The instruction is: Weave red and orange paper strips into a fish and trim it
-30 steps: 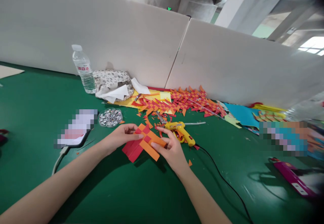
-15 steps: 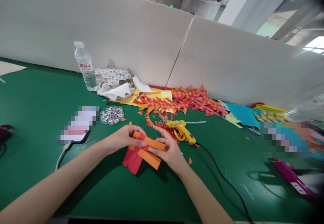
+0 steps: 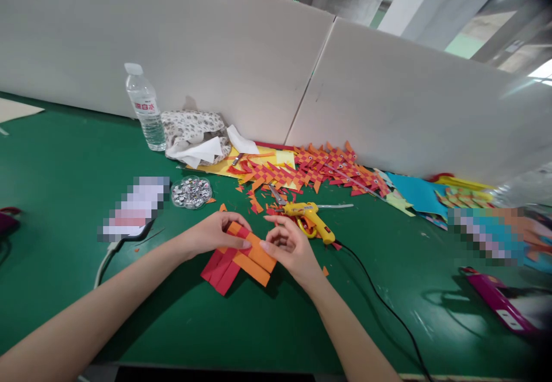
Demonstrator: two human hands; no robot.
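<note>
Red and orange paper strips, woven into a small piece point(image 3: 254, 251), are held just above the green table. The red ends point down toward me and the orange ends point to the right. My left hand point(image 3: 211, 235) pinches the woven paper from the left, thumb on top. At its right side, my right hand point(image 3: 291, 249) has its thumb on the upper orange strip with the other fingers curled; some fingertips are hidden. Just behind the right hand lies a yellow glue gun point(image 3: 313, 221), with scissors point(image 3: 278, 195) and paper scraps beside it.
A clear dish of googly eyes point(image 3: 191, 192) stands near a phone point(image 3: 138, 206) with a cable. Behind are a water bottle point(image 3: 145, 109), a patterned pouch point(image 3: 194, 126) and a pile of woven paper fish point(image 3: 332, 166). A purple power strip point(image 3: 494, 298) lies at right.
The upper orange strip, raised and bent before, now lies flatter against the woven piece. My right hand's fingers have curled in, and its thumb has come onto the strip's top.
</note>
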